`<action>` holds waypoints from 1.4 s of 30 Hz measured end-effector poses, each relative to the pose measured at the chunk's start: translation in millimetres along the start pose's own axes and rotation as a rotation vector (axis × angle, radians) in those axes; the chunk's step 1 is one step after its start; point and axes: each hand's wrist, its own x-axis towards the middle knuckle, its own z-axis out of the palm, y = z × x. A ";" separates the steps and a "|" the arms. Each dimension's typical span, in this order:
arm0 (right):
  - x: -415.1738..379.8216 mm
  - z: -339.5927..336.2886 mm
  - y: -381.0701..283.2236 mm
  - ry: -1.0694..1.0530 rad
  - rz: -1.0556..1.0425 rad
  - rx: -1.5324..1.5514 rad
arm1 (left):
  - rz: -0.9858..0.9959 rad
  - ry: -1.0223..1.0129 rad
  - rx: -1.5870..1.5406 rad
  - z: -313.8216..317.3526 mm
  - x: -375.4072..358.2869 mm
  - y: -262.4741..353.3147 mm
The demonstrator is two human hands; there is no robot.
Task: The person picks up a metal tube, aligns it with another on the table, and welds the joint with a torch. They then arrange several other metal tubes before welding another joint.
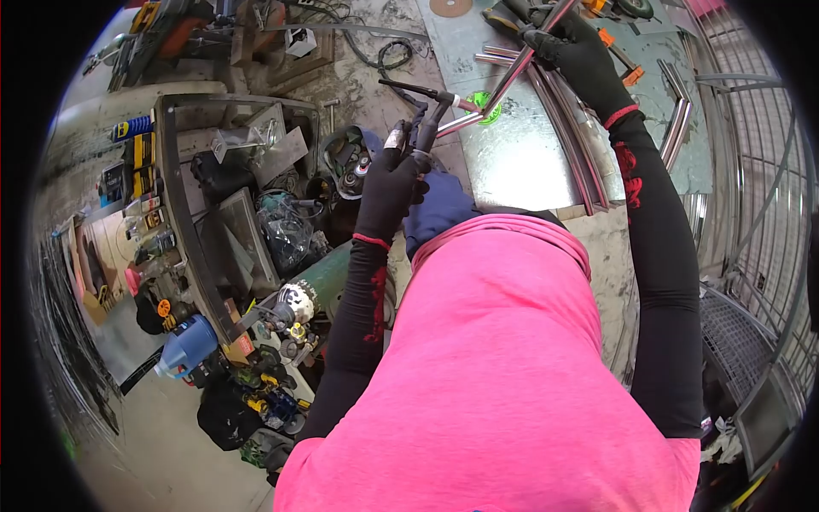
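Note:
My left hand (391,192), in a black glove, is closed around a TIG welding torch (437,121). The torch's pale nozzle points at the corner of a shiny bent metal tube (512,75). Higher up on that tube, my black-gloved right hand (576,61) is wrapped around it. Beneath the tube's corner, a bright green round patch (488,107) shows on the metal worktable (520,162). Long metal tubes (570,128) lie on the tabletop below my right hand.
Another bent tube (680,115) and orange clamps (630,68) are on the table's right side. A green gas cylinder (328,277) lies at lower left, near a cluttered metal-framed bench (171,179). Wire mesh (759,162) stands at right. A cable (363,51) loops across the floor.

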 end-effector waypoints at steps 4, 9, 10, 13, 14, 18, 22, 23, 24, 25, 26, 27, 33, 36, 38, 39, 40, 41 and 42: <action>13.7 13.9 2.1 0.054 -0.090 -0.005 | 0.050 0.001 0.039 -5.6 5.7 -0.8; 18.5 17.7 -9.8 0.087 0.019 -0.026 | 0.089 0.016 0.138 -8.9 7.4 4.7; 20.2 17.5 -8.4 0.084 0.017 -0.026 | 0.078 0.016 0.141 -9.3 7.0 5.1; 25.5 16.4 -5.5 0.050 -0.024 -0.077 | 0.034 0.020 0.170 -9.7 6.7 8.3; 27.0 15.7 -5.4 0.051 0.023 -0.092 | 0.003 0.022 0.197 -9.5 6.7 9.2; 31.2 15.7 -0.8 0.056 0.036 -0.120 | 0.013 0.030 0.148 -7.7 7.9 2.8; 32.2 18.0 -1.7 0.075 0.016 -0.086 | 0.039 0.013 0.130 -8.3 11.7 -2.1; 33.0 18.5 -2.1 0.078 0.024 -0.096 | 0.045 0.008 0.139 -8.2 11.8 -2.0; 33.6 19.2 -3.7 0.081 0.031 -0.106 | 0.046 0.009 0.138 -6.7 9.5 2.5; 33.9 18.8 -5.5 0.080 0.030 -0.107 | 0.039 0.016 0.160 -4.7 6.3 8.4; 33.7 17.4 -7.5 0.063 0.056 -0.136 | 0.033 0.023 0.181 -3.6 4.4 12.1; 33.0 16.5 -9.3 0.046 0.082 -0.165 | 0.034 0.023 0.181 -5.2 6.4 7.7; -18.5 4.7 24.5 0.218 -0.089 -0.065 | 0.120 0.079 -0.092 -0.2 -9.1 4.8; -90.2 -17.9 48.7 0.199 0.121 0.027 | 0.055 0.099 -0.142 -23.1 -9.0 -27.5; -145.1 -4.2 56.6 0.292 0.070 0.006 | 0.125 0.137 -0.219 -20.7 -18.7 -27.5; -163.8 5.5 41.7 0.341 0.034 0.198 | 0.121 0.152 -0.280 -21.0 -18.1 -29.5; -188.3 7.9 47.2 0.303 0.052 0.372 | 0.113 0.163 -0.339 -20.2 -18.7 -30.5; -212.0 13.0 52.6 0.341 0.085 0.288 | 0.113 0.156 -0.340 -19.4 -19.8 -30.6; -228.6 17.3 50.2 0.380 0.117 0.206 | 0.058 0.165 -0.320 -18.7 -20.8 -27.7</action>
